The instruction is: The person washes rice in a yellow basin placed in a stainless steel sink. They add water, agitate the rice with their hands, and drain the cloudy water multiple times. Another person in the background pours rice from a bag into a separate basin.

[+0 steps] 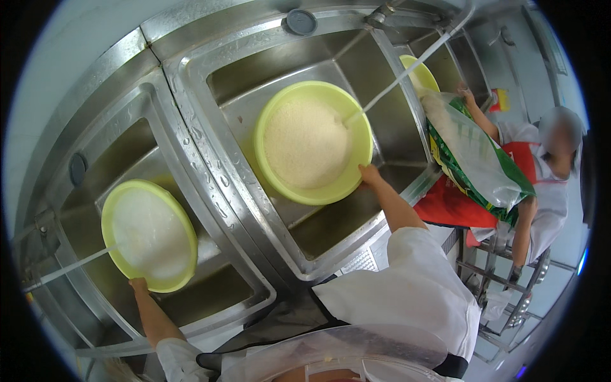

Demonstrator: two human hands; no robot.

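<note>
My left hand [139, 285] grips the near rim of a yellow-green plastic basin [192, 238] in the left steel sink; cloudy white water fills it, and a stream runs in from a tap at the left. In the middle sink, my right hand [370, 175] holds the near right rim of a similar basin [260, 157]. Pale grains that look like rice [308, 143] lie in that basin, and water from a long spout [405, 71] falls onto its right side. My fingertips are partly hidden at both rims.
At the right, a co-worker in a red apron [520, 160] tips a green and clear sack [482, 157] over another yellow-green basin [425, 71]. Round dark stoppers [301, 22] lie by the sinks. A metal rack [506, 286] stands at the lower right.
</note>
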